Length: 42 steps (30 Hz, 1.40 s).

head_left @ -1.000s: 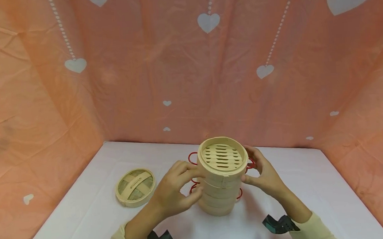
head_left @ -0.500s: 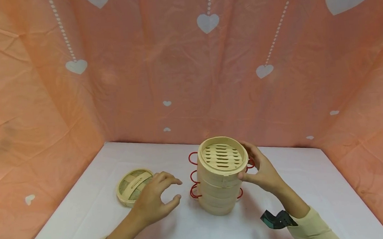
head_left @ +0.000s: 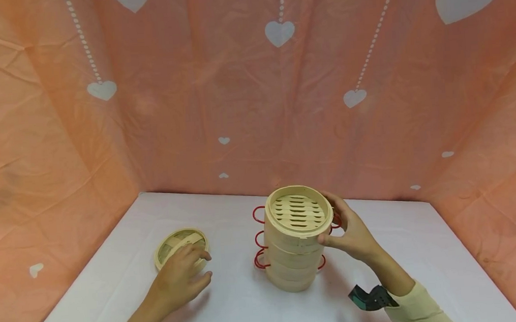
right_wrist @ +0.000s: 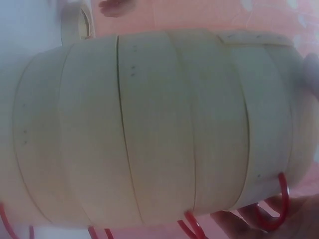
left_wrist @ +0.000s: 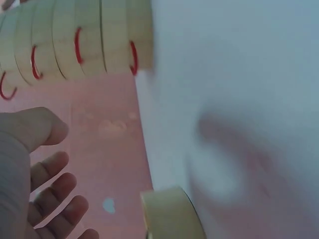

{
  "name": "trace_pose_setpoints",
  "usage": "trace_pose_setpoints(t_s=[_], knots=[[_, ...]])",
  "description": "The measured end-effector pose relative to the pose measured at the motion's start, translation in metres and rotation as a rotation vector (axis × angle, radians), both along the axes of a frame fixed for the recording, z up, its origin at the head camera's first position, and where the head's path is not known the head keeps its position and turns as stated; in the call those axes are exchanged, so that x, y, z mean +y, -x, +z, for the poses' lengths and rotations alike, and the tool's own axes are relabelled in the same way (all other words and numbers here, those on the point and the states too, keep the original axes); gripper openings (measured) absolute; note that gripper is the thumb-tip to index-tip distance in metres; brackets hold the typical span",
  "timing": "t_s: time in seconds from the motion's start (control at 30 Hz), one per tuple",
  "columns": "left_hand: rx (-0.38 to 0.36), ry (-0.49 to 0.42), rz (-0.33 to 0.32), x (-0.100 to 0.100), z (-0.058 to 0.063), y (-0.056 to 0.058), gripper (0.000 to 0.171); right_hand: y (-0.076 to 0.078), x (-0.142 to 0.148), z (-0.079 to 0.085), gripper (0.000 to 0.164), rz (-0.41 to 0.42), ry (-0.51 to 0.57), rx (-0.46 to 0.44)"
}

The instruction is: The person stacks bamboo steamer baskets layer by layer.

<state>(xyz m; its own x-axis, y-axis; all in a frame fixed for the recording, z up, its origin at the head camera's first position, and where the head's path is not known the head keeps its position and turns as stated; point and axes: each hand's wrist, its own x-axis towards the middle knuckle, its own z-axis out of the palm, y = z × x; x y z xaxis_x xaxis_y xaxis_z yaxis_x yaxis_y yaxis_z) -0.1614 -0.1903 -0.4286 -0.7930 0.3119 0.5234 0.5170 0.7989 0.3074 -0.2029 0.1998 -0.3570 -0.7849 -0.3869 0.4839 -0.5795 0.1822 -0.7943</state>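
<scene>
A tall stack of bamboo steamer baskets (head_left: 291, 262) stands upright on the white table, its slatted top tier uncovered. Red loop handles (head_left: 255, 215) stick out from both sides. My right hand (head_left: 353, 235) grips the upper tier from the right, thumb in front and fingers round the back by a red loop. Left of the stack, the round woven bamboo lid (head_left: 188, 235) lies with its strap handle up. Over the lid's near right part hovers my left hand (head_left: 176, 279), fingers loosely bent and holding nothing. In the left wrist view a gap separates this hand from the lid (left_wrist: 172, 215).
The white table (head_left: 240, 310) ends at a peach cloth backdrop (head_left: 245, 93) printed with pale hearts, which also rises on both sides. A dark strap device (head_left: 373, 298) sits at the right wrist.
My left hand has left the stack's left side and moved left and toward me, over to the lid. The right hand stays at the stack, its thumb now resting against the upper tier.
</scene>
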Motion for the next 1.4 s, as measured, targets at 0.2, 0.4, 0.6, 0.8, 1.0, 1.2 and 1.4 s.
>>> trace_pose_setpoints(t_s=[0.2, 0.4, 0.6, 0.8, 1.0, 1.2, 1.4], knots=[[-0.022, 0.005, 0.023, -0.015, -0.009, -0.001, 0.033, 0.002, -0.001, -0.001, 0.091, -0.006, 0.002, 0.005], [-0.044, 0.01, 0.063, -0.023, -0.014, -0.001, 0.032, 0.003, 0.0, -0.001, 0.091, -0.009, 0.005, -0.005], [-0.093, 0.016, 0.093, -0.027, -0.016, 0.001, 0.03, 0.004, 0.0, -0.001, 0.09, -0.014, 0.004, -0.009], [-0.127, 0.003, 0.1, -0.028, -0.016, 0.003, 0.03, 0.004, 0.0, -0.001, 0.088, -0.012, 0.001, -0.004], [-0.157, -0.008, 0.12, -0.028, -0.017, 0.004, 0.029, 0.004, 0.0, -0.001, 0.088, -0.02, -0.002, -0.008], [-0.147, -0.004, 0.118, -0.028, -0.019, 0.006, 0.03, 0.004, 0.0, -0.001, 0.087, -0.023, -0.007, -0.011], [-0.151, 0.002, 0.131, -0.028, -0.019, 0.007, 0.031, 0.004, 0.0, -0.002, 0.088, -0.028, -0.004, -0.015]])
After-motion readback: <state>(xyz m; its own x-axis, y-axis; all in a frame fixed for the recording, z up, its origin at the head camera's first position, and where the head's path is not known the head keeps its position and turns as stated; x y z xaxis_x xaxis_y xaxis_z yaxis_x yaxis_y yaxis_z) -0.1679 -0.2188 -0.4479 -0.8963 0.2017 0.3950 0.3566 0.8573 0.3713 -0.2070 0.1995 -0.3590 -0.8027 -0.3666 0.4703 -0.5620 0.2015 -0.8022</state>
